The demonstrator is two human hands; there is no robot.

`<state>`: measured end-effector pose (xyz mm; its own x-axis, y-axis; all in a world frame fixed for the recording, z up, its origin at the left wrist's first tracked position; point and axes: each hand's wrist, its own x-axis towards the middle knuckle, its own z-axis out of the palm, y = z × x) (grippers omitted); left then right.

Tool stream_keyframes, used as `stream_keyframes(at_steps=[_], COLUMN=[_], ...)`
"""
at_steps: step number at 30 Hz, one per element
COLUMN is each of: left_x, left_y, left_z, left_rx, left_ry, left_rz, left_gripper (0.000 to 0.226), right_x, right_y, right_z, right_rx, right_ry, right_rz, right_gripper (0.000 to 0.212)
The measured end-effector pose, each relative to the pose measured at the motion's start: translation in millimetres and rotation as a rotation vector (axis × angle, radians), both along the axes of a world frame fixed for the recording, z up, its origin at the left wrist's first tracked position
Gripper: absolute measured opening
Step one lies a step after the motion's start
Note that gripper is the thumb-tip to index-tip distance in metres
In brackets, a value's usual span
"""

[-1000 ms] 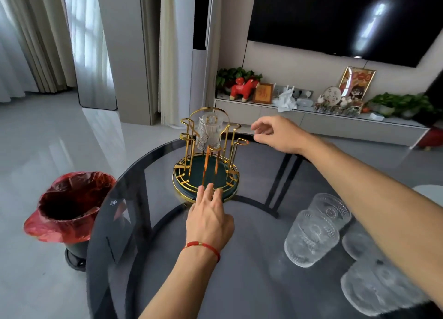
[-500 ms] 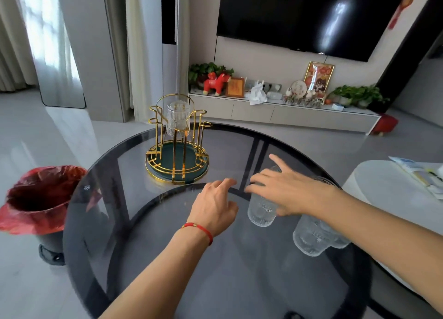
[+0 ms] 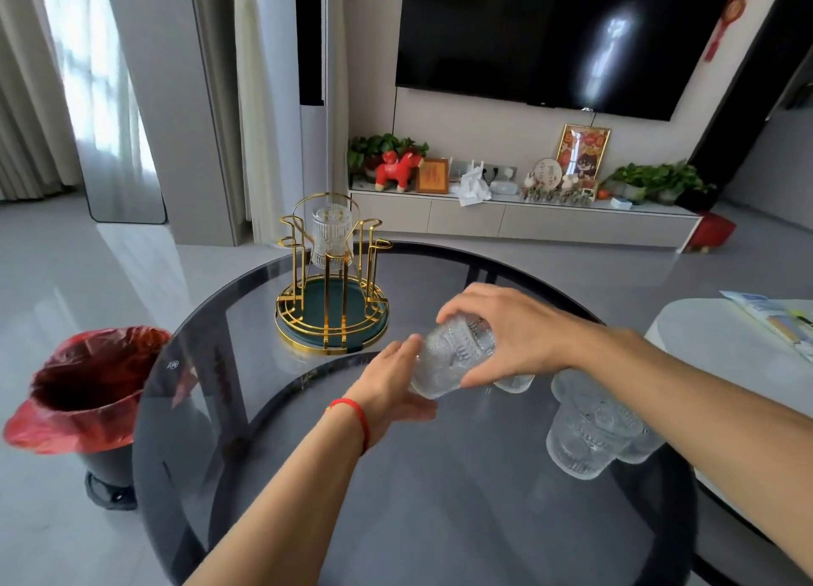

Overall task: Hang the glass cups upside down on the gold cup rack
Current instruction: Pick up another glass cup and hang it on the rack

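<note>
The gold cup rack (image 3: 332,312) with a green base stands on the far left part of the round glass table (image 3: 440,497). One glass cup (image 3: 331,238) hangs upside down on a rear peg. My right hand (image 3: 506,334) grips a ribbed glass cup (image 3: 448,356) from above, tilted on its side just over the table. My left hand (image 3: 391,387) touches that cup's rim end with fingers spread. More glass cups (image 3: 589,427) stand under my right forearm, partly hidden.
A bin lined with a red bag (image 3: 83,392) stands on the floor left of the table. A white surface with papers (image 3: 748,348) is at the right. A TV cabinet (image 3: 519,216) with ornaments lines the far wall.
My right hand has closed on a cup and lifted and tilted it. My left hand moved right to meet the cup. The camera view shifted slightly.
</note>
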<state>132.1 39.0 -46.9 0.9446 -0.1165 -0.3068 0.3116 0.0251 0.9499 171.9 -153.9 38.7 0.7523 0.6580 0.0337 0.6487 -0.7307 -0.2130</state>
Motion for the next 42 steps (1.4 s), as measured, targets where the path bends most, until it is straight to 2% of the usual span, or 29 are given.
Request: stream_keyframes(at_steps=[2, 3, 7, 11, 13, 17, 18, 19, 21, 23, 25, 27, 28, 30, 31, 32, 34, 38, 40, 42], left_x=[1.1, 2.9, 11.7, 15.4, 17.6, 22.9, 24.0, 23.7, 24.8, 28.1, 33.2, 35.1, 35.9, 36.9, 37.6, 38.2, 37.8, 40.2, 42.1, 43.1], left_y=[4.8, 7.0, 9.4, 10.1, 13.2, 31.9, 38.5, 40.8, 54.4, 63.7, 71.3, 72.5, 73.6, 71.7, 71.7, 72.3, 70.2, 69.1, 68.9, 68.1], left_z=[3.0, 2.4, 2.3, 2.6, 1.9, 11.3, 11.1, 7.7, -7.8, -25.0, -39.8, -50.5, -53.8, -57.2, -57.3, -57.3, -55.7, -53.8, -50.6, -48.4], left_rx=[-0.243, -0.272, -0.17, -0.012, -0.03, -0.179, -0.126, 0.018, 0.453, 0.802, 0.969, 1.053, 1.085, 1.108, 1.113, 1.122, 1.133, 1.1, 1.072, 1.06], left_ry=[0.097, 0.09, -0.075, -0.379, -0.429, -0.354, -0.35, -0.382, -0.512, -0.554, -0.513, -0.463, -0.447, -0.426, -0.42, -0.413, -0.404, -0.395, -0.375, -0.363], left_rz=[0.004, 0.026, 0.191, 0.325, 0.371, 0.414, 0.43, 0.439, 0.423, 0.337, 0.21, 0.075, 0.045, 0.016, 0.01, 0.005, -0.004, 0.045, 0.065, 0.092], left_gripper=[0.043, 0.046, 0.055, 0.052, 0.05, 0.046, 0.047, 0.046, 0.039, 0.03, 0.039, 0.058, 0.063, 0.068, 0.069, 0.07, 0.07, 0.066, 0.063, 0.059], right_x=[0.3, 0.4, -1.0, -2.5, -1.6, 8.0, 12.3, 14.8, 22.7, 28.9, 35.9, 42.3, 48.6, 64.6, 74.1, 85.5, 106.3, 144.8, 160.1, 175.5], right_y=[4.0, 6.7, 21.5, 46.1, 56.4, 60.2, 59.5, 55.3, 61.7, 71.4, 81.3, 88.8, 94.3, 103.2, 110.6, 119.5, 135.9, 182.2, 204.3, 224.5], right_z=[-3.2, -5.8, -19.8, -30.7, -35.8, -37.2, -36.3, -34.4, -27.9, -18.6, -7.9, 4.7, 11.4, 25.7, 33.2, 40.2, 54.6, 80.7, 90.0, 91.2], right_rx=[0.076, 0.084, -0.041, -0.143, -0.064, 0.222, 0.272, 0.314, 0.418, 0.552, 0.71, 0.923, 1.039, 1.225, 1.273, 1.275, 1.242, 1.265, 1.239, 1.229], right_ry=[0.026, 0.04, -0.044, -0.235, -0.226, -0.048, -0.023, -0.001, 0.043, 0.112, 0.202, 0.315, 0.365, 0.357, 0.322, 0.279, 0.207, 0.202, 0.211, 0.237], right_rz=[-0.047, -0.065, -0.09, -0.119, -0.158, -0.292, -0.315, -0.34, -0.36, -0.333, -0.306, -0.297, -0.281, -0.269, -0.304, -0.374, -0.502, -0.487, -0.458, -0.399], right_gripper=[0.073, 0.073, 0.08, 0.085, 0.079, 0.072, 0.072, 0.073, 0.079, 0.083, 0.093, 0.094, 0.082, 0.042, 0.033, 0.04, 0.065, 0.089, 0.093, 0.081])
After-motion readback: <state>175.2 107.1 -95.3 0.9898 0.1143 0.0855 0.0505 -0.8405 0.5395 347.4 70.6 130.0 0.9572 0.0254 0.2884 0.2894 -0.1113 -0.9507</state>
